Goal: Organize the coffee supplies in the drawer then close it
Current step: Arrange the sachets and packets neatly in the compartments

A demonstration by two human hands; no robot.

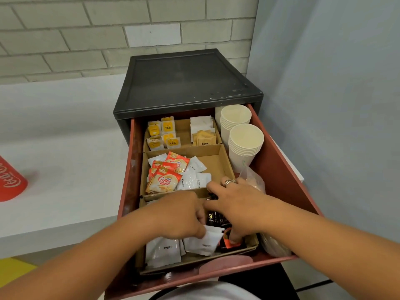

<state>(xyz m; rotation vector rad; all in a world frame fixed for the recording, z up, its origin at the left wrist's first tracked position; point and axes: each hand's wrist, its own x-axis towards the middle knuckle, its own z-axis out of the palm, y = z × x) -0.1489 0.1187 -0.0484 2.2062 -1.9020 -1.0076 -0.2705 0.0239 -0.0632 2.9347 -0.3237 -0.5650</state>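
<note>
The red drawer [279,169] stands pulled out of a dark cabinet [186,83]. Cardboard dividers [216,159] split it into compartments. The far one holds tea bags [164,133] and brown sugar packets [204,138]; the middle one holds Coffee mate sachets [164,180] and white cream sachets [192,180]. In the near compartment lie white coffee sachets [162,250] and black sachets [216,219]. My left hand [184,215] pinches a white sachet [203,243] there. My right hand [236,204], with a ring, presses its fingers on a black and orange sachet [227,243].
Two stacks of paper cups [244,141] fill the drawer's right side, with a clear plastic bag [253,176] in front of them. A red Coca-Cola object [10,180] sits on the white counter [65,169] at left. A brick wall is behind, a plain wall to the right.
</note>
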